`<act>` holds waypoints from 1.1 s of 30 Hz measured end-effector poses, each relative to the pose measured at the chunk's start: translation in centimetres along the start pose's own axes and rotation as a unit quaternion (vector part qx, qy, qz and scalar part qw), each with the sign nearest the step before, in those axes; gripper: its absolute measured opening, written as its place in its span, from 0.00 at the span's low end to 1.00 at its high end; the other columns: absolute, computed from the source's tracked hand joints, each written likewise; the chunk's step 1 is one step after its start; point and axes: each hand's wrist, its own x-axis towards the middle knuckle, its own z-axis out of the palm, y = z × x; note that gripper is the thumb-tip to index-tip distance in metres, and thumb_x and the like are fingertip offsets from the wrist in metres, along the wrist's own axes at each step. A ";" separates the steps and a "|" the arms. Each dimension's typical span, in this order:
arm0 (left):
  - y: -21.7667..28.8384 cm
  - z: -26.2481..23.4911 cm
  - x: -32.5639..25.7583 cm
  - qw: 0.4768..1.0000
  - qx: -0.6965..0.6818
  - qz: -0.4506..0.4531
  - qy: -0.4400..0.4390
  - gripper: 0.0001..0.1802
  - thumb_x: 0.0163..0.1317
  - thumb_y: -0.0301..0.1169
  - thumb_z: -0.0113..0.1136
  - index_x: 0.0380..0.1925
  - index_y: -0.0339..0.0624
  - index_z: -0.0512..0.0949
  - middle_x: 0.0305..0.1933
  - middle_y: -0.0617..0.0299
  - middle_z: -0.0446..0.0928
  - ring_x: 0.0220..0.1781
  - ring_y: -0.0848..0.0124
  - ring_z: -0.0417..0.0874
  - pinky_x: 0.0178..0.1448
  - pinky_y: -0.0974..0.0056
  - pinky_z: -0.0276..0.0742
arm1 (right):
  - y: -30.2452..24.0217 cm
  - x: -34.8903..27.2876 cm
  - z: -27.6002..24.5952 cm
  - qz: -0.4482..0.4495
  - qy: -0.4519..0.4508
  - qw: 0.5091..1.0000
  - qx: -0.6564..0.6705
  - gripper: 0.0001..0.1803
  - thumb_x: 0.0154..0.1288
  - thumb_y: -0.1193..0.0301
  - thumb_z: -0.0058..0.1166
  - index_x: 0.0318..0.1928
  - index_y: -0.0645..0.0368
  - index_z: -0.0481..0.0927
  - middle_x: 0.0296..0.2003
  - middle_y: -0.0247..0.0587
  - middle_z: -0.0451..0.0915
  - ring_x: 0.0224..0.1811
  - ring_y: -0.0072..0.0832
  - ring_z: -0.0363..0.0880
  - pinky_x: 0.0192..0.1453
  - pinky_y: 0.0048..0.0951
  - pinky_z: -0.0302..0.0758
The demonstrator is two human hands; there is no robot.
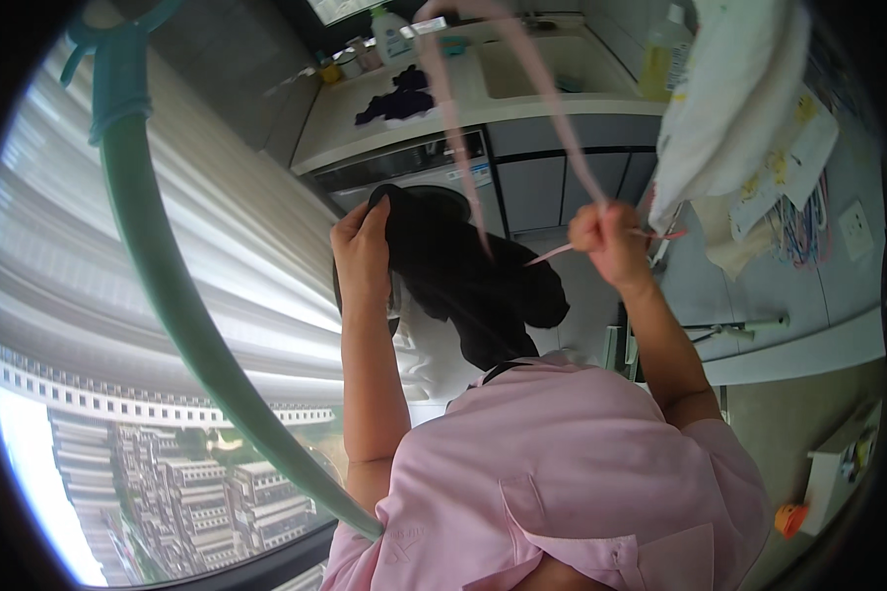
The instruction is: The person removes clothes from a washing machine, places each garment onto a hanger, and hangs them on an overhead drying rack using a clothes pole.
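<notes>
1. Your left hand (362, 246) pinches the black garment (473, 266) by its upper edge.
2. Your right hand (611, 241) is curled tightly around the pink hanger (552, 98).
3. The garment hangs between both hands.

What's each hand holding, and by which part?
Left hand: black garment, by its upper-left edge. Right hand: thin pink loop, near its lower right end; too blurred to tell what it is.
</notes>
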 end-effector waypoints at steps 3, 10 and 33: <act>0.4 -1.5 -0.6 1.000 -0.008 -0.005 0.013 0.09 0.60 0.31 0.58 0.28 0.35 0.80 0.16 0.78 0.62 0.18 0.87 0.55 0.22 0.74 0.46 | -2.1 2.3 1.0 -0.009 -0.012 0.992 0.129 0.26 0.69 0.50 0.45 0.29 0.62 0.78 0.15 0.25 0.61 0.17 0.14 0.54 0.22 0.21 0.51; 1.5 -1.4 -2.0 0.999 0.027 -0.007 0.027 0.09 0.60 0.31 0.58 0.29 0.35 0.80 0.14 0.78 0.60 0.15 0.87 0.55 0.20 0.74 0.46 | 1.6 5.0 3.7 0.009 -0.084 0.993 0.085 0.26 0.70 0.53 0.45 0.30 0.66 0.78 0.14 0.25 0.59 0.16 0.15 0.53 0.22 0.21 0.51; 6.6 -6.5 -4.9 0.987 -0.113 0.042 0.108 0.08 0.59 0.24 0.54 0.31 0.28 0.79 0.29 0.59 0.80 0.30 0.72 0.81 0.35 0.71 0.75 | 8.0 6.0 9.1 0.113 -0.183 0.976 0.038 0.22 0.69 0.56 0.48 0.28 0.63 0.81 0.14 0.28 0.66 0.17 0.14 0.57 0.21 0.20 0.53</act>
